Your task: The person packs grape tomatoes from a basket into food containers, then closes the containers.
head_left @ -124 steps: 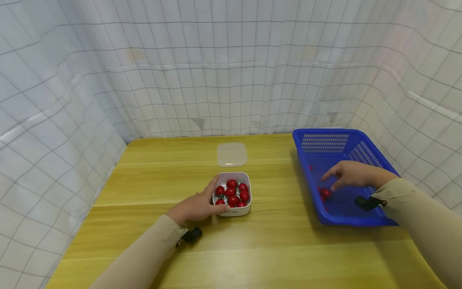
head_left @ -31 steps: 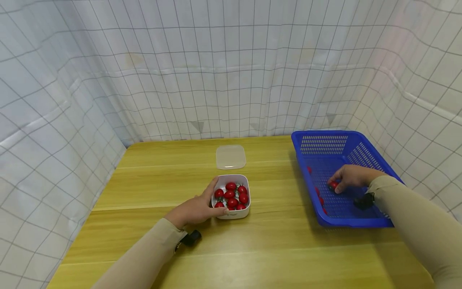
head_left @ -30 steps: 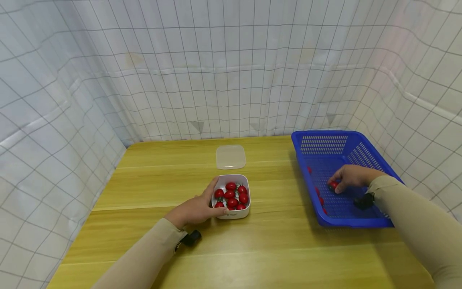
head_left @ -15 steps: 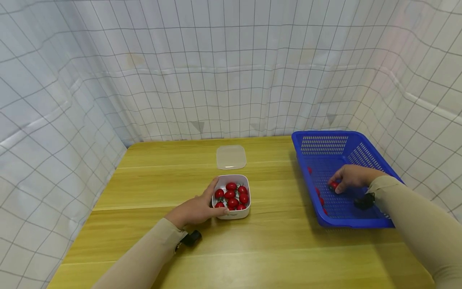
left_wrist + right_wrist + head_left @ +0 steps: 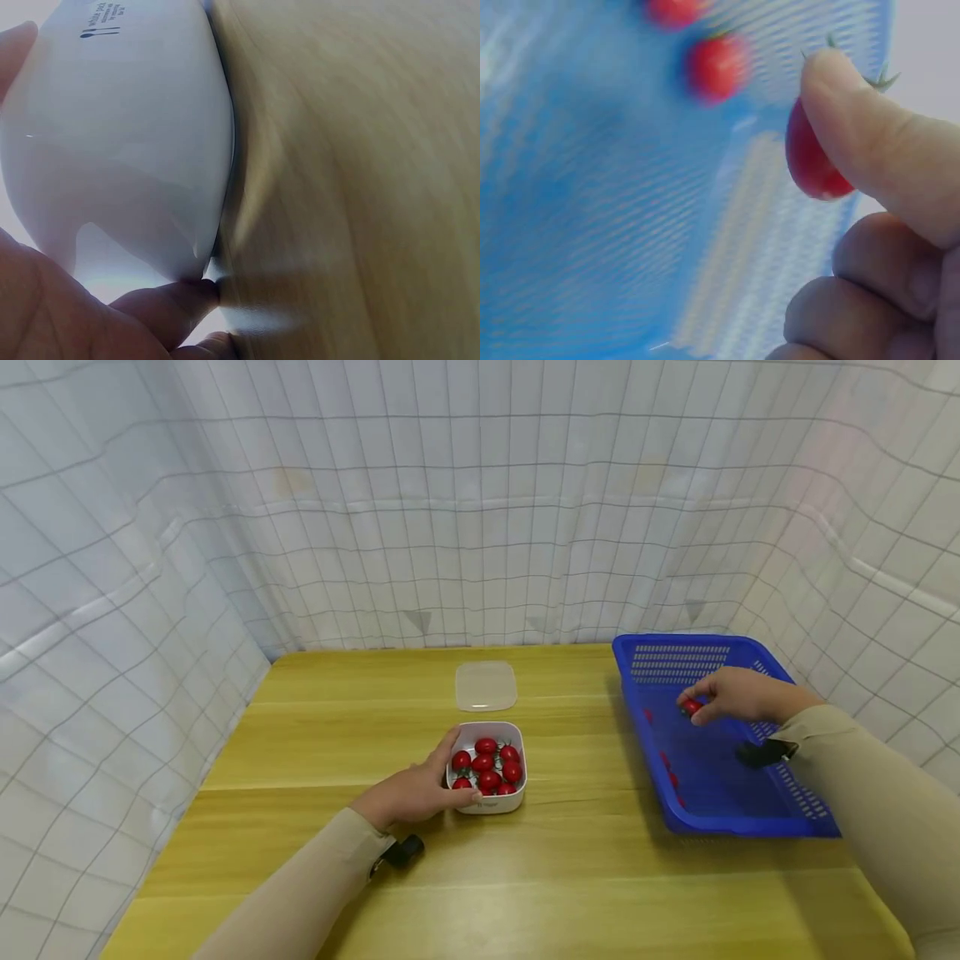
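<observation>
My right hand pinches a red cherry tomato and holds it up over the blue basket; the right wrist view shows the tomato under my thumb. Loose tomatoes lie on the basket floor, and another loose tomato shows below. My left hand grips the left side of the white tub, which holds several red tomatoes. In the left wrist view the tub wall fills the frame against my fingers.
A clear plastic lid lies flat on the wooden table behind the tub. White gridded curtain closes in the table on the left, back and right. The basket stands at the right edge.
My right hand has lifted off the basket floor with the tomato pinched in it, rising and moving back. The left hand stays on the tub.
</observation>
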Tool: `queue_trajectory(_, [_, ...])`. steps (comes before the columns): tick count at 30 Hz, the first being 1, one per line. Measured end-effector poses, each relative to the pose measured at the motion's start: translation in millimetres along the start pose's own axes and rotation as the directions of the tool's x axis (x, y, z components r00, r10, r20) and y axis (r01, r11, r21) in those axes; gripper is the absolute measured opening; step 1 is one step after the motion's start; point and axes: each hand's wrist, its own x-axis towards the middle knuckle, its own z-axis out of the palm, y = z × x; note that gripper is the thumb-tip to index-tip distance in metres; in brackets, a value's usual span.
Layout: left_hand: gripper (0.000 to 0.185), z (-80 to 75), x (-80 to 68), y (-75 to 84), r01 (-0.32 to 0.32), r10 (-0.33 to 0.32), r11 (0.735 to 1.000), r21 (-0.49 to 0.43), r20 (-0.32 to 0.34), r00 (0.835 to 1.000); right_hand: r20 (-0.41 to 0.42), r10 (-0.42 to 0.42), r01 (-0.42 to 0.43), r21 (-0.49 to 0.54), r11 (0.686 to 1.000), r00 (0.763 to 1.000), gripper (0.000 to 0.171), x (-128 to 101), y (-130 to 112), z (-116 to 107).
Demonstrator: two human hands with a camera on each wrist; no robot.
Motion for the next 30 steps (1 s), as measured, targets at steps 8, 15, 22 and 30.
queue_trajectory(8, [0.113, -1.5, 1.8, 3.0, -0.007, 0.008, 1.0, -0.022, 0.011, 1.0, -0.092, -0.101, 0.105, 0.036, 0.994, 0.991, 0.04, 3, -85, -19])
queue_trajectory(15, [0.113, -1.5, 4.1, 3.6, -0.014, 0.015, 1.0, -0.025, 0.016, 1.0, -0.05, -0.193, 0.193, -0.002, 0.981, 0.98, 0.036, 23, -150, -1])
queue_trajectory(22, [0.114, -1.5, 2.7, 4.0, -0.023, 0.024, 0.999, -0.042, 0.016, 1.0, 0.007, -0.244, 0.244, -0.007, 0.97, 0.97, 0.035, 45, -199, 25])
queue_trajectory(30, [0.114, -1.3, 1.0, -0.5, -0.012, 0.013, 0.999, -0.046, 0.024, 1.0, 0.055, -0.304, 0.305, -0.009, 0.952, 0.951, 0.034, 61, -233, 45])
